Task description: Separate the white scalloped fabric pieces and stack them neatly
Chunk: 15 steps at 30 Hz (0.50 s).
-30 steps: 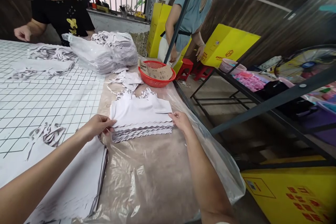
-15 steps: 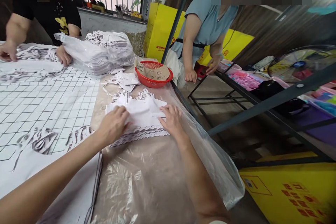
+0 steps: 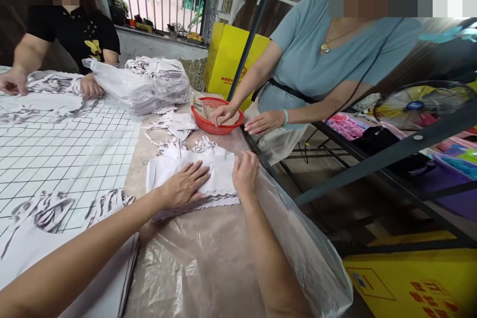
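Note:
A stack of white cloth garment pieces (image 3: 219, 166) with scalloped lower edges and bunched thin straps at its top lies on the plastic-covered table. My left hand (image 3: 188, 181) rests flat on top of the stack, fingers stretched out. At the stack's right edge is my right hand (image 3: 246, 171), its fingers slightly bent against the side and nothing visible in them. Just beyond the stack is a smaller loose pile of white strapped pieces (image 3: 177, 124). By my left forearm lies a larger stack of white cloth (image 3: 100, 273), straps at its top.
A co-worker's hand (image 3: 223, 113) reaches over a red plastic basket (image 3: 216, 126) holding cardboard. Another person's hand (image 3: 91, 87) handles white pieces at the left, beside a clear bag of bundled pieces (image 3: 149, 89). A metal bar (image 3: 357, 166) crosses the right side, near a fan (image 3: 417, 104).
My left hand has flattened and slid right across the top of the stack. My right hand has drawn to its edge, off the top cloth. The co-worker has leaned in, reaching to the red basket.

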Each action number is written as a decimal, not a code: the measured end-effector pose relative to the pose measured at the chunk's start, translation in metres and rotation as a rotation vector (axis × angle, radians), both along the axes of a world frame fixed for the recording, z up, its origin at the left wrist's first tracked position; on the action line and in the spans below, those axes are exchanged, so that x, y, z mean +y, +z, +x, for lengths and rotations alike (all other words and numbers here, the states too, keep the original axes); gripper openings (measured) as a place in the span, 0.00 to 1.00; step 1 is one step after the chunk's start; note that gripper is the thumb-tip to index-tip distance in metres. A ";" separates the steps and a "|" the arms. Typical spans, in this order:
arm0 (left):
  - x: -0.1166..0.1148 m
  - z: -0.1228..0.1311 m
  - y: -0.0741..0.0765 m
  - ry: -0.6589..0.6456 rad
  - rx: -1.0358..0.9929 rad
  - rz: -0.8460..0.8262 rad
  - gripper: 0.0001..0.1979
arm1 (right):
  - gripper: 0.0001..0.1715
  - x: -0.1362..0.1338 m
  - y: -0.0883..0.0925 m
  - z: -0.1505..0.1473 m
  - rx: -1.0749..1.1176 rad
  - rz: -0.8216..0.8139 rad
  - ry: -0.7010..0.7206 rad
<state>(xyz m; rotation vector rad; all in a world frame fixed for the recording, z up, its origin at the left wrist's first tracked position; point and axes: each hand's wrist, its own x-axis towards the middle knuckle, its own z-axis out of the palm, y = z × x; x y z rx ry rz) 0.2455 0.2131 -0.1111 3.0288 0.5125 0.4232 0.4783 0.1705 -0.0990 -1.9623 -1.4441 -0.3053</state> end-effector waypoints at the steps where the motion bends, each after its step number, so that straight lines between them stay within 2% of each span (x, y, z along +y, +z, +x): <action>1: 0.003 0.000 0.003 -0.007 -0.009 -0.012 0.30 | 0.23 0.001 0.003 -0.009 -0.063 -0.010 0.111; 3: 0.012 0.000 0.009 0.054 -0.051 -0.022 0.26 | 0.24 0.009 0.008 -0.025 -0.178 -0.086 0.340; 5: 0.022 0.000 0.012 0.219 -0.098 -0.015 0.25 | 0.25 0.021 0.011 -0.034 -0.207 -0.207 0.433; 7: 0.030 0.000 0.012 0.373 -0.099 -0.023 0.27 | 0.27 0.035 0.009 -0.034 -0.166 -0.323 0.422; 8: 0.032 0.000 0.011 0.409 -0.083 -0.036 0.27 | 0.29 0.040 0.007 -0.032 -0.142 -0.363 0.411; 10: 0.034 0.001 0.008 0.422 -0.060 -0.061 0.26 | 0.31 0.047 0.000 -0.027 -0.113 -0.399 0.401; 15: 0.029 0.002 0.001 0.445 -0.101 -0.052 0.26 | 0.36 0.050 -0.021 -0.019 -0.065 -0.357 0.335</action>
